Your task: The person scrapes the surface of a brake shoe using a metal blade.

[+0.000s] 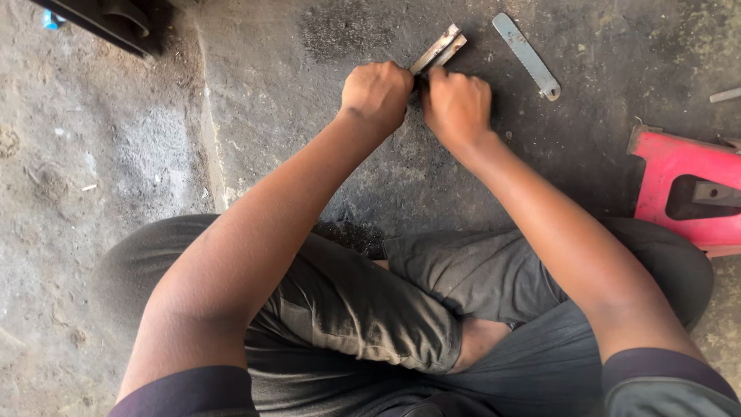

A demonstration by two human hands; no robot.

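Left hand (pixel 376 93) and right hand (pixel 457 104) side by side, each grip closed on metal strip (pixel 438 49), strip jutting beyond knuckles

A narrow metal strip (pixel 438 49) sits in the upper middle of the frame, just above centre. It looks like two flat, worn steel bars laid side by side, grey with rusty brown patches and pale scuffed edges. It is tilted, its free end pointing toward the upper right and its lower end hidden inside two closed fists. That free end stands clear above the dark, stained concrete floor. How far the strip runs within the fists cannot be told, nor whether its hidden end touches the floor.
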